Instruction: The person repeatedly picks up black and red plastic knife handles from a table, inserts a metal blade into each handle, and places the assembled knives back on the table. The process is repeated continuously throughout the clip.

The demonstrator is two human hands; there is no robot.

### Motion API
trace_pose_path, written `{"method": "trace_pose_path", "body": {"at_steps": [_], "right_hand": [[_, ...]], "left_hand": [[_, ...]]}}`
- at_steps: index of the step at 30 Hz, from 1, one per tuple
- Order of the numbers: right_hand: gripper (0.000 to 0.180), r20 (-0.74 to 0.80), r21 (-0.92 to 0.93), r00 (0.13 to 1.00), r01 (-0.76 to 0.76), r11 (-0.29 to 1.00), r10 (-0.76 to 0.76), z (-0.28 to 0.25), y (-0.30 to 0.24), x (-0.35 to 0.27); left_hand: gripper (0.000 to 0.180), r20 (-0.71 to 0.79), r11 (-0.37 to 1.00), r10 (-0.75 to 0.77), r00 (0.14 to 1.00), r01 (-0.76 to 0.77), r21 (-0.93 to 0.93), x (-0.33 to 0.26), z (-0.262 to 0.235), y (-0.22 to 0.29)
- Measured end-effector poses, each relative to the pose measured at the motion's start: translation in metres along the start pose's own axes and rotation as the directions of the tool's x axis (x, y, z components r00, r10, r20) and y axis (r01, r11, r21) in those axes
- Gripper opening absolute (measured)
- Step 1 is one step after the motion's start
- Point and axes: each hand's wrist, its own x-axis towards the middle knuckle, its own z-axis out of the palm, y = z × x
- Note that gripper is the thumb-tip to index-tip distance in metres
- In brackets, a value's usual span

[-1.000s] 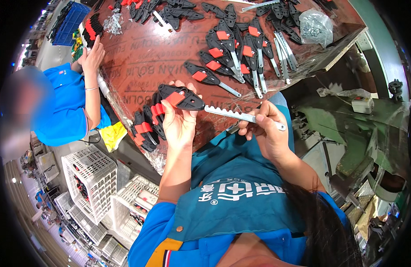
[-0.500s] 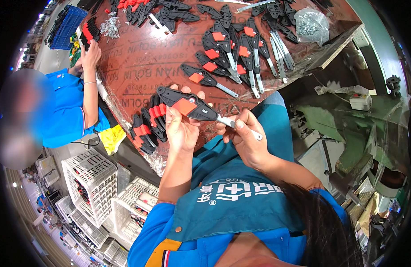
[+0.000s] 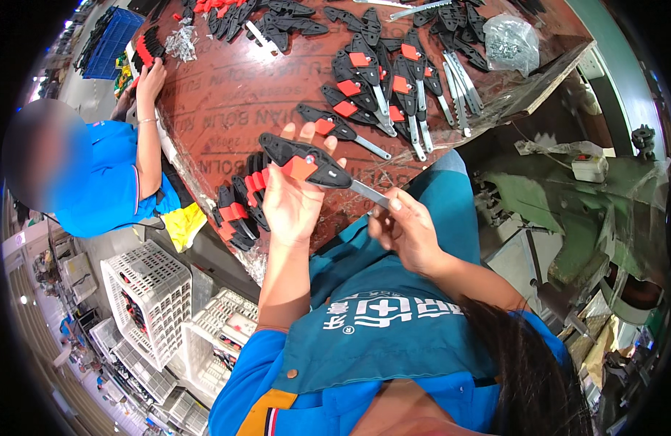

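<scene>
Head view, left to right. Co-worker in blue [image 3: 106, 189] at the desk's left edge, one hand [image 3: 150, 76] resting on the desk [image 3: 226, 94]. White plastic crates [image 3: 143, 298] on the floor below the near left corner. Stack of black-and-red clamp bodies [image 3: 237, 203] at the desk's near edge, some overhanging it. Left hand [image 3: 292, 200], fingers wrapped under and round the held clamp body [image 3: 306, 161], raised just above the near edge. Metal bar [image 3: 368, 195] running from that body to the right hand [image 3: 408, 232], whose fingers are pinched together on the bar's free end. Row of finished clamps [image 3: 383, 102] towards the far right of the desk; clear bag of small parts [image 3: 511, 43] at the far right corner.

Risks, as judged: the bar may go in skewed and jam, since only its tip is gripped; the bar's edge may nip the right fingers; an elbow may knock the overhanging stack off the near edge.
</scene>
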Motion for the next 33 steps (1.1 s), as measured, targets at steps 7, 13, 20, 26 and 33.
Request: {"method": "trace_pose_path", "body": {"at_steps": [7,13,20,26,33], "right_hand": [[0.027,0.024,-0.465,0.994,0.103,0.879,-0.104,-0.029,0.019,0.015],[0.025,-0.038,-0.863,0.937,0.145,0.484,-0.348,-0.062,0.008,0.086],[0.040,-0.056,-0.983,0.815,-0.146,-0.111,-0.577,-0.074,-0.023,0.078],[0.024,-0.067,-0.925,0.671,-0.319,-0.206,-0.739,-0.156,-0.071,0.075],[0.019,-0.071,-0.904,0.703,-0.345,-0.253,-0.708,-0.156,-0.106,0.141]], "left_hand": [[0.049,-0.239,0.684,0.336,0.911,-0.061,0.727,0.010,-0.016,0.037],[0.028,0.138,-0.653,0.361,0.922,0.145,0.743,0.003,-0.036,0.074],[0.033,0.149,-0.836,0.351,0.924,0.237,0.496,0.007,-0.049,0.024],[0.051,0.117,-0.883,0.304,0.945,0.234,0.408,0.007,-0.046,0.011],[0.044,0.203,-0.825,0.251,0.946,0.100,0.556,0.004,-0.053,0.020]]}}
